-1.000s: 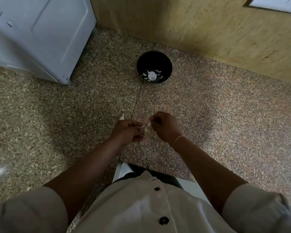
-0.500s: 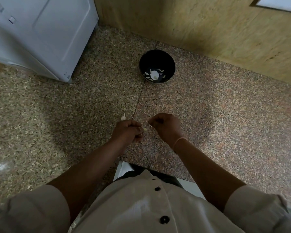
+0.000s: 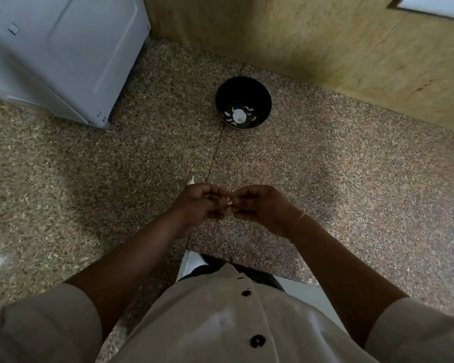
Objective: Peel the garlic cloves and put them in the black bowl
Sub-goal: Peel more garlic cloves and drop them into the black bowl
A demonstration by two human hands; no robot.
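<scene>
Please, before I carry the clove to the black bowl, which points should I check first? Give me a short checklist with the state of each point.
1. Garlic clove pinched between left hand and right hand: ok.
2. Clove fully peeled: cannot tell, the fingers hide most of it.
3. Black bowl upright, mouth open: ok.
4. Room in the bowl: ok, the white pieces cover only its bottom.
5. Way over the speckled surface from hands to bowl free of obstacles: ok.

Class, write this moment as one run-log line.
stage: peeling; left hand: pinches garlic clove; right hand: pinches clove; black bowl: ahead, untouched
</scene>
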